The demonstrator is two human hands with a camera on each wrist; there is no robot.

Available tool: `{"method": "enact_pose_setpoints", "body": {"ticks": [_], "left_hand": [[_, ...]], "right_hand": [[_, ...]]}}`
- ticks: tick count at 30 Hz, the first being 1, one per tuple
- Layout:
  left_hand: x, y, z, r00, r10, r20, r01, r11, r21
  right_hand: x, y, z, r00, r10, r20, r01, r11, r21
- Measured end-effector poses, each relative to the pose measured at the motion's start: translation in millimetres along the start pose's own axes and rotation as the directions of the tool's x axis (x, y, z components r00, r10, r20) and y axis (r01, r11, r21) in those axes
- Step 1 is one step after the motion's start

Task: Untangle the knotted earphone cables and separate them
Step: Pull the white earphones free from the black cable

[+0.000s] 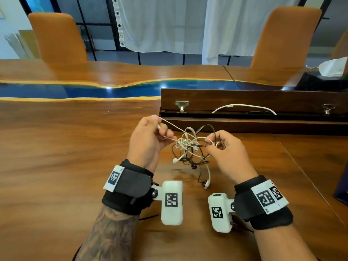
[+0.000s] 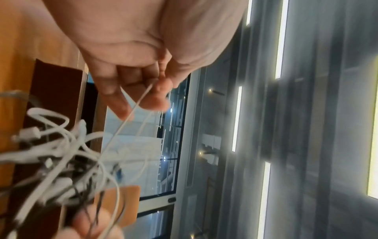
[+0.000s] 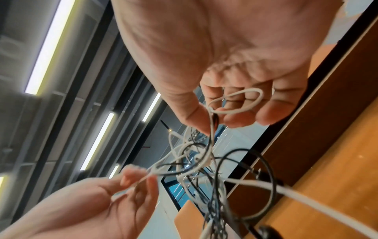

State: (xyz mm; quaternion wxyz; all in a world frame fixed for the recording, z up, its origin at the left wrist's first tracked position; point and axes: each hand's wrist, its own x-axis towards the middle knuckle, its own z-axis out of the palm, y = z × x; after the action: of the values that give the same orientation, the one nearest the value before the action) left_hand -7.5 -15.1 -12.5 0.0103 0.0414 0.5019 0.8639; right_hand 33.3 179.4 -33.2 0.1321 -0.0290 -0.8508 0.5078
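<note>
Above a glossy wooden table (image 1: 66,147) with a blue resin strip, left hand (image 1: 146,140) pinches a white strand, right hand (image 1: 226,153) pinches the tangled earphone cables (image 1: 190,146); orange chairs (image 1: 58,38) stand far.

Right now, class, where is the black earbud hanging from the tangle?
In the head view, the black earbud dangles below the knotted cables, between the left hand and right hand.

The tangle (image 1: 190,146) mixed white cables (image 1: 202,139) with black ones (image 1: 204,127). The table (image 1: 66,138) was glossy reddish-brown wood with a blue band (image 1: 75,91) edged in yellow. Two chairs (image 1: 58,36) were orange, the curtain (image 1: 160,23) white. The wristbands (image 1: 130,187) were black, carrying white tags with black square-code patterns.
</note>
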Motion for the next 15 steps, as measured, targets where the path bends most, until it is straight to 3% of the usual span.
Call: {"method": "enact_pose_setpoints", "body": {"ticks": [2, 6, 7, 9, 10, 11, 13, 15], "left_hand": [[3, 2, -6, 0.998, 0.013, -0.056, -0.012, 1.0, 0.018], [6, 5, -17, 0.989, 0.102, -0.109, -0.067, 0.956, 0.284], [6, 5, -19, 0.982, 0.161, -0.099, -0.108, 0.908, 0.404], [6, 4, -19, 0.951, 0.306, -0.03, -0.215, 0.731, 0.648], [5, 4, -19, 0.936, 0.352, 0.005, -0.251, 0.657, 0.711], [5, 4, -19, 0.931, 0.364, 0.013, -0.259, 0.636, 0.727], [5, 6, -19, 0.954, 0.297, -0.028, -0.216, 0.754, 0.621], [7, 8, -21, 0.963, 0.262, -0.061, -0.186, 0.813, 0.552]], "right_hand": [[2, 2, -4, 0.999, 0.021, -0.049, -0.021, 1.0, -0.014], [7, 6, -12, 0.983, 0.016, -0.185, -0.022, 0.999, -0.026], [8, 7, -13, 0.974, 0.019, -0.225, -0.027, 0.999, -0.032], [9, 8, -10, 0.959, 0.035, -0.281, -0.029, 0.999, 0.026], [9, 7, -9, 0.955, 0.067, -0.289, -0.029, 0.99, 0.135], [9, 3, -9, 0.954, 0.122, -0.273, -0.04, 0.957, 0.289], [8, -6, -12, 0.959, 0.213, -0.187, -0.07, 0.818, 0.571], [8, -9, -16, 0.962, 0.221, -0.162, -0.07, 0.772, 0.632]]}}
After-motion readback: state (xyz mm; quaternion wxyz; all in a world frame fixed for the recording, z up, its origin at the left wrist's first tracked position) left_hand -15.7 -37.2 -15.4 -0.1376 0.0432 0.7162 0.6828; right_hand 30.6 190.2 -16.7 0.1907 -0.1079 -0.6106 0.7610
